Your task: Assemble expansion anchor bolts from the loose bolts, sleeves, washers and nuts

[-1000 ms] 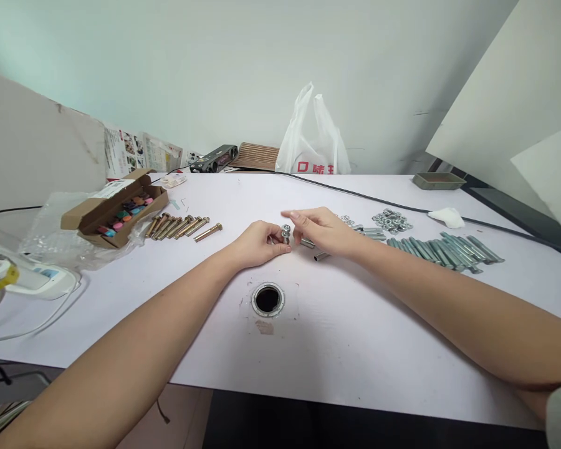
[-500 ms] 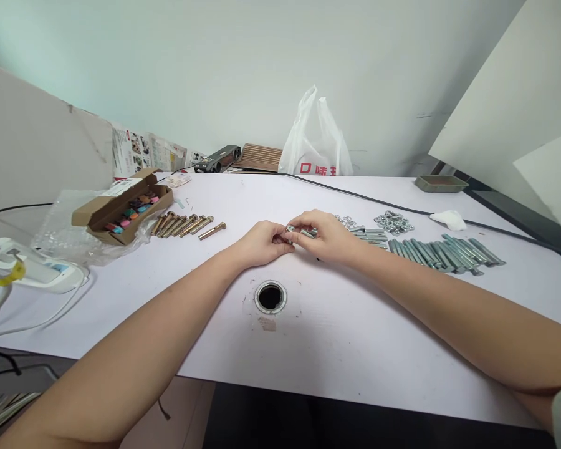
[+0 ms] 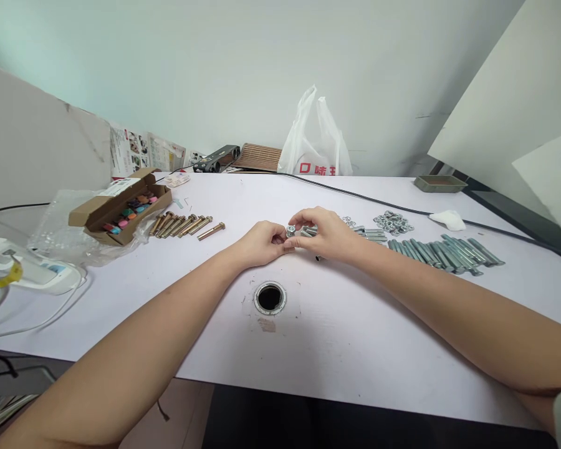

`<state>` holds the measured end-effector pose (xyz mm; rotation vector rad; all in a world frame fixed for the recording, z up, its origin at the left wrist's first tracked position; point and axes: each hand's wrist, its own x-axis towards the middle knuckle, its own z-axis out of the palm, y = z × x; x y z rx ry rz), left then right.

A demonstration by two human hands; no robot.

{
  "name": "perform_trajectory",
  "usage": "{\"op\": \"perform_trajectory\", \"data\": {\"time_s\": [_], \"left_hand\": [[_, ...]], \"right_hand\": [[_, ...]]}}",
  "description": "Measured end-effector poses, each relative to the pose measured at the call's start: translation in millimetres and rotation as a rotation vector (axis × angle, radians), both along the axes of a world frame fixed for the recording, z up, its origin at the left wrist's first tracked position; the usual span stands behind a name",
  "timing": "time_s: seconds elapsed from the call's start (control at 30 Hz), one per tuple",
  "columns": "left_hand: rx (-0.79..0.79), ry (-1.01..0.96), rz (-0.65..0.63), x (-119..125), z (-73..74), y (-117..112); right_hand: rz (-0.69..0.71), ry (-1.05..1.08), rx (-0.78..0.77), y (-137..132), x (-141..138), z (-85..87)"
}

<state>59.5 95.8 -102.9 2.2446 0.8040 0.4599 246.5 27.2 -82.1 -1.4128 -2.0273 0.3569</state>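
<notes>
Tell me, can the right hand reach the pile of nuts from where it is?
Probably yes. The nuts lie on the table to the right of the right hand, a little farther back, with nothing tall between. But that hand and the left hand both pinch a bolt, so it is not free.

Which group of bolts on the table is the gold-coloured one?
The short row beside the cardboard box, on the left; the larger pile on the right is silver.

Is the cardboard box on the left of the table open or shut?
Open: the cardboard box has its lid flap folded back, coloured pieces visible inside.
</notes>
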Motion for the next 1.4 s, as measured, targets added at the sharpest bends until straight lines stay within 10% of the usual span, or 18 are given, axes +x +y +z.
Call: {"op": "perform_trajectory", "data": {"time_s": [0.2, 0.7, 0.93, 1.13, 1.4], "left_hand": [[-0.031, -0.011, -0.005, -1.2, -0.6, 0.7], [-0.064, -0.017, -0.023, -0.4, -5.4, 5.6], [-0.065, -0.027, -0.028, -1.9, -7.7, 7.4], [-0.07, -0.002, -0.02, -0.7, -7.9, 6.7], [0.154, 0.117, 0.255, -35.4, 27.8, 20.0]], "right_hand": [[0.121, 0.111, 0.112, -2.3, 1.9, -4.8], [-0.125, 0.492, 0.035, -7.4, 5.6, -4.8], [0.047, 0.325, 0.002, -8.4, -2.0, -8.1], [-0.159, 0.503, 0.128, -4.9, 5.0, -13.7], [-0.051, 0.297, 0.241, -2.4, 5.4, -20.8]]}}
